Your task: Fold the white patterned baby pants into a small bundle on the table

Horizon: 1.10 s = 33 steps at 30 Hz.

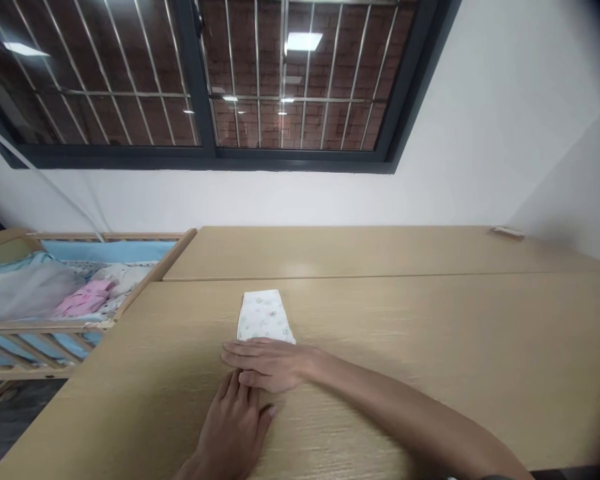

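Observation:
A folded white disposable diaper with a pale pastel print lies flat on the light wooden tabletop, narrowing towards the far end. My right hand comes in from the right and rests flat across the diaper's near edge, its fingers together and pointing left. My left hand lies palm down just below it, fingers spread and pointing away from me, with the fingertips at the right hand's lower side. The diaper's near end is hidden under my right hand.
A wooden crib with blue padding, a grey blanket and pink cloth stands at the table's left. A second wooden table section lies beyond a seam, with a small flat object at its far edge. A white wall and barred window rise behind.

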Motion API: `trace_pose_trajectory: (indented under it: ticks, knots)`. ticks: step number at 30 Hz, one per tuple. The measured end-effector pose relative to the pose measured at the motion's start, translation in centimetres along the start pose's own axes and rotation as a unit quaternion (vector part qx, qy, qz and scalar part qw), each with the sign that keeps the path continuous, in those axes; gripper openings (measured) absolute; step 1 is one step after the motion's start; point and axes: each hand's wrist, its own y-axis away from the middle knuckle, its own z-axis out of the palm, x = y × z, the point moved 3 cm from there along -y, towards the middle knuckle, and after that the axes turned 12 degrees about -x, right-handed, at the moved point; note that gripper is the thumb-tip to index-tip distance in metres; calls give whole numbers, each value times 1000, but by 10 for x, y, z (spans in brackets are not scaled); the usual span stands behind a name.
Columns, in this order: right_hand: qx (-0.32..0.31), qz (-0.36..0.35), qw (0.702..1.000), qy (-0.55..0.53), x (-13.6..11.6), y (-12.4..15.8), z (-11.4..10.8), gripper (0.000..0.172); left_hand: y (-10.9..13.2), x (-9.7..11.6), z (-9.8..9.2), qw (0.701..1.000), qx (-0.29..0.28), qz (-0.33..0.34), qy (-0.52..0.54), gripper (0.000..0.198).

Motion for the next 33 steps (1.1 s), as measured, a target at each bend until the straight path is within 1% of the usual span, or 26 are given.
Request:
trace_pose_trajectory:
  ticks: [1,3,6,11,13,15,17,18,20,22,23,24,26,28,29,31,32,33]
  knots:
    - [-3,14,1000,4,9,-2,3,56,0,-1,1,1000,6,0,-2,41]
    - [-2,49,999,23,30,-6,1,57,-2,-4,1,1000,21,2,-8,51]
    - [14,107,992,63,67,-14,-16,59,-3,-7,1,999,38,9,-16,62]
    - [52,169,978,108,123,-25,-51,63,-1,-9,4,999,32,12,4,60]
    - [51,203,971,113,137,-27,-58,65,-2,-9,4,1000,24,12,13,59]
    - [42,227,966,118,142,-27,-62,67,-4,-13,0,1000,17,13,19,57]
    - [54,224,964,129,135,-23,-64,68,-8,-21,-7,999,6,25,37,50]
    - [76,215,964,135,128,-20,-65,68,-10,-28,-10,998,-3,37,54,44]
    - [140,199,959,143,109,-9,-68,66,-14,-45,-15,994,-24,53,96,34]
    - [195,191,952,142,86,6,-69,58,-17,-64,-15,990,-18,65,124,29]
    - [203,189,951,137,75,13,-68,53,-19,-73,-13,989,-6,74,128,26]
    - [197,186,954,130,64,21,-66,48,-21,-80,-10,988,9,87,128,24]
    - [159,178,965,111,44,35,-57,44,-24,-89,-3,984,38,129,120,19]
    - [112,173,973,99,27,49,-43,48,-27,-92,3,979,47,161,118,20]
    - [95,173,975,99,20,55,-35,52,-28,-92,5,977,49,169,119,21]
    - [79,174,976,108,10,67,-18,66,-30,-92,6,977,44,164,132,24]
    - [81,175,975,114,7,71,-9,70,-30,-93,5,977,39,150,147,24]
    - [91,176,973,119,5,75,-2,69,-30,-94,3,976,32,133,167,23]
